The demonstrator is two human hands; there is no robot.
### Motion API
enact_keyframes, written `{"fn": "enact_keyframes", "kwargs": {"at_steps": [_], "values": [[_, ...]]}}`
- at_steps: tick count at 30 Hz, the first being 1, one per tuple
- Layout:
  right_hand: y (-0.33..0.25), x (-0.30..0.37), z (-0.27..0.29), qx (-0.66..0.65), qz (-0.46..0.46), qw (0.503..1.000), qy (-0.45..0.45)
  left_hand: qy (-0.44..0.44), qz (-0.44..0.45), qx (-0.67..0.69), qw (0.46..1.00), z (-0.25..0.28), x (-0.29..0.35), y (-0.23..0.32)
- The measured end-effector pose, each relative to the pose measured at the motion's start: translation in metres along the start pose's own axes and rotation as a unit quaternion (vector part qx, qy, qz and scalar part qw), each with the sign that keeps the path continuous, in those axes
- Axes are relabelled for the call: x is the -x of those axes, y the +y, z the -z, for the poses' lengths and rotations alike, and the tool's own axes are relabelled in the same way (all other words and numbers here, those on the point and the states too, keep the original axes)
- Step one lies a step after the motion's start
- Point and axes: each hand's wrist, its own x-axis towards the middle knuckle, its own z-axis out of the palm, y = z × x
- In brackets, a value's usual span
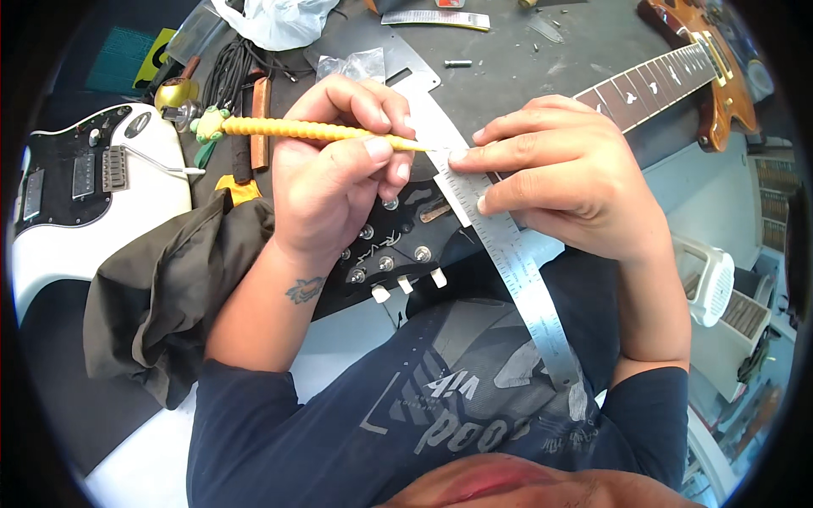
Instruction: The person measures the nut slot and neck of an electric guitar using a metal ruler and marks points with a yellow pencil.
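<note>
My left hand (326, 161) is closed around a yellow ribbed pen (288, 129) with a green frog-like topper. The pen's tip meets the upper part of a long steel ruler (517, 267), close to my right fingertips. Thumb and fingers of my right hand (572, 169) grip the ruler, which slants down toward my shirt. Beneath it lies a black guitar headstock (398, 233) with metal tuner posts and white tuning buttons. A small white strip (453, 199) sits along the ruler's left edge; what it is I cannot tell.
A white electric guitar (144, 169) with a black pickguard lies at left, beside a dark cloth (169, 288). A brown guitar (728, 93) is at far right. Toward the back are coiled black cables (233, 80), a plastic bag (284, 21) and a screw (458, 63).
</note>
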Motion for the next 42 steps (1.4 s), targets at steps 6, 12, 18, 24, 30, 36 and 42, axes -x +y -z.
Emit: {"fn": "enact_keyframes", "kwargs": {"at_steps": [6, 12, 18, 24, 30, 36, 42], "values": [[0.0017, -0.0008, 0.0011, -0.010, -0.005, 1.000, -0.005, 0.002, 0.005, -0.009, 1.000, -0.0015, -0.0042, -0.0011], [0.0010, -0.0006, -0.0016, -0.014, -0.006, 1.000, 0.006, -0.001, 0.007, -0.009, 1.000, -0.0004, -0.0034, -0.0009], [0.0016, -0.0010, -0.0015, -0.010, 0.001, 1.000, 0.004, -0.003, 0.006, -0.004, 1.000, -0.0001, -0.0032, -0.0016], [0.0006, 0.0003, -0.0017, -0.010, -0.001, 1.000, -0.001, -0.005, 0.006, 0.001, 1.000, 0.0007, -0.0030, -0.0016], [0.0016, 0.0010, -0.0017, -0.006, 0.007, 1.000, -0.010, -0.006, 0.011, -0.014, 1.000, 0.0014, -0.0017, -0.0001], [0.0020, 0.0015, -0.0014, -0.003, 0.010, 1.000, -0.008, -0.005, 0.017, -0.024, 1.000, 0.0005, -0.0016, 0.0013], [0.0017, 0.0017, -0.0028, -0.006, 0.008, 1.000, -0.005, -0.023, 0.019, -0.051, 0.998, -0.0001, -0.0001, 0.0029]]}}
